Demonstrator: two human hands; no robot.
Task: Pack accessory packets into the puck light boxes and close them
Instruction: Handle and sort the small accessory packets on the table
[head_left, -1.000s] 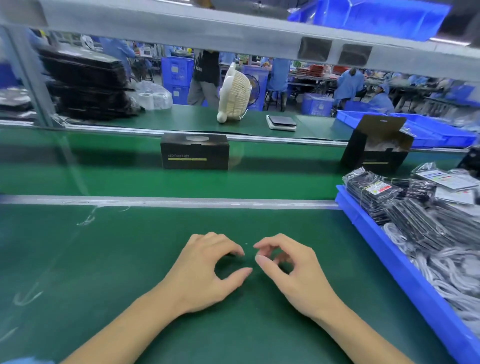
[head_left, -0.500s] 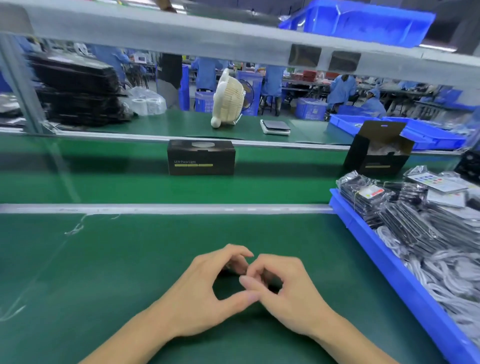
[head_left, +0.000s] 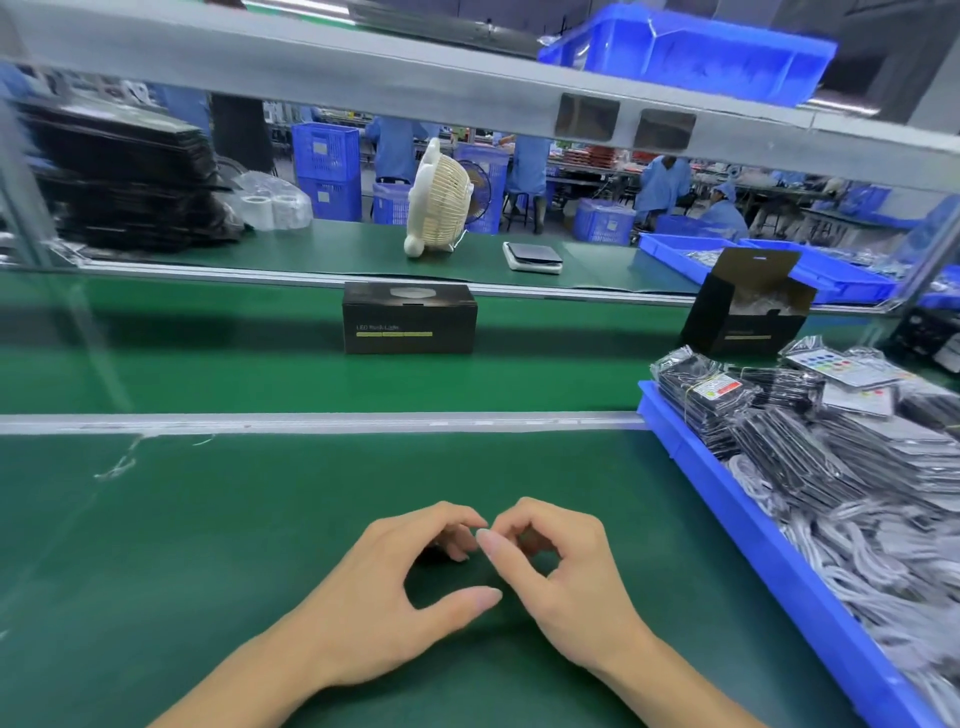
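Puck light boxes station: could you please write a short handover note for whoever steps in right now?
Left hand and right hand rest on the green mat, fingers loosely curled, holding nothing.
A closed box sits on the conveyor belt straight ahead. An open box, flap up, stands on the belt to the right.
Accessory packets are piled in the blue tray on the right.
Done: the one box appears closed.
Left: put a packet in the open box and close it.
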